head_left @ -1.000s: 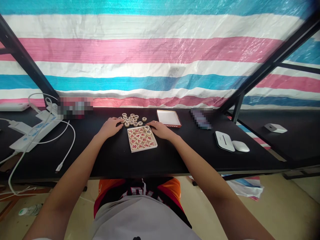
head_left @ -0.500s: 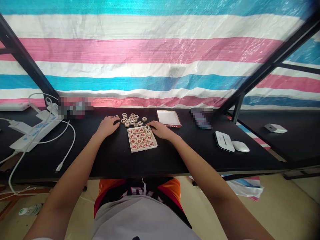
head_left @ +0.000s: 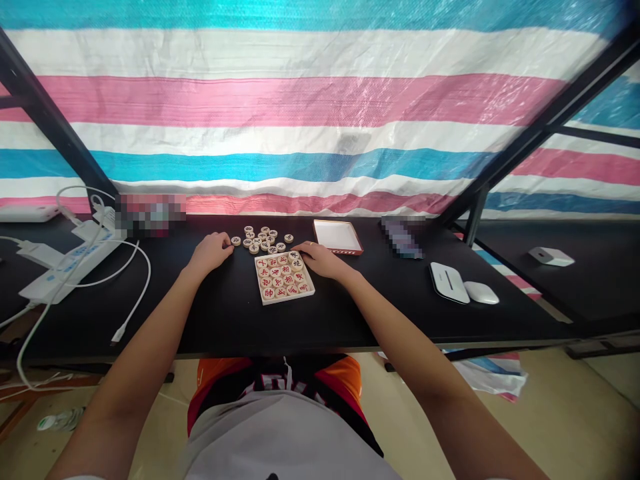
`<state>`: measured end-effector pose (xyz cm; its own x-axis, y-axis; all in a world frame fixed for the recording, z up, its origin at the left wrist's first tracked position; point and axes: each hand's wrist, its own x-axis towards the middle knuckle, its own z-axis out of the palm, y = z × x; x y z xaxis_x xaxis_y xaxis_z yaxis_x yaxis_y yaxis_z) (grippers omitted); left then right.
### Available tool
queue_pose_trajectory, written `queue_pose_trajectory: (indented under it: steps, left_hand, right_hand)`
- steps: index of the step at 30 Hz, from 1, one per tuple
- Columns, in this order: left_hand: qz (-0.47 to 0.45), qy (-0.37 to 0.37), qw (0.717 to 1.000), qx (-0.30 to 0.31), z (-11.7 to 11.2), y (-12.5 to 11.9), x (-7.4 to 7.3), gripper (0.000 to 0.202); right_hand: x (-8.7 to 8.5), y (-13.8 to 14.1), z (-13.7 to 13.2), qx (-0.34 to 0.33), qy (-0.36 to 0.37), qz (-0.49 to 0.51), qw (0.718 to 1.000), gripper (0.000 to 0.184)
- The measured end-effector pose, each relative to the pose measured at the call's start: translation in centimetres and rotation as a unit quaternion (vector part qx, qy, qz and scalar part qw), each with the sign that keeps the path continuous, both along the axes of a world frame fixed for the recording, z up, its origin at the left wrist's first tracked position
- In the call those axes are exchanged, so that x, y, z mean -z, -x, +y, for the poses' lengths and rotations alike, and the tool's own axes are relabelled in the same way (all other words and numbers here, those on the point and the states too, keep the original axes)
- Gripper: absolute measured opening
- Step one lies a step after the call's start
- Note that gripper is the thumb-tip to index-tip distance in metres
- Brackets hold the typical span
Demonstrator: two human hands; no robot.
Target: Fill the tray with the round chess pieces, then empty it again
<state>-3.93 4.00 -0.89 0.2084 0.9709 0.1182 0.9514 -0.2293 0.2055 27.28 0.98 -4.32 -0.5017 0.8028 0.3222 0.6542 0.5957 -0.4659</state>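
Observation:
A square white box tray (head_left: 289,301) holds rows of round xiangqi pieces, mostly with red characters (head_left: 279,283). Two black-marked pieces (head_left: 296,260) sit at its far right corner, one partly over the other. My right hand (head_left: 323,259) grips that corner, its fingers along the far edge. Behind the tray lies a loose cluster of black-marked xiangqi pieces (head_left: 257,241). To its left, my left hand (head_left: 212,253) rests on the desk with fingers loosely bent and nothing visible in them. Just beyond its fingertips is a single xiangqi piece (head_left: 235,241).
The shallow box lid (head_left: 337,237) lies behind my right hand. Farther right are a blurred dark object (head_left: 403,239), a white flat case (head_left: 449,283) and a white mouse (head_left: 481,293). A power strip (head_left: 75,261) with white cables occupies the left. Striped sheeting (head_left: 320,100) hangs behind the desk.
My left hand has drawn back slightly to the left, uncovering the single piece beside the cluster. The right hand and the tray look unmoved.

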Motion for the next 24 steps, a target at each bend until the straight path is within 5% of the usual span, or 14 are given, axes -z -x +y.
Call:
queue_pose_trajectory:
  steps: [24]
  left_hand:
    - [-0.024, -0.023, 0.994, 0.1, 0.6, -0.8, 1.4, 0.035]
  right_hand:
    - [-0.4, 0.1, -0.4, 0.003, 0.007, 0.004, 1.0, 0.035]
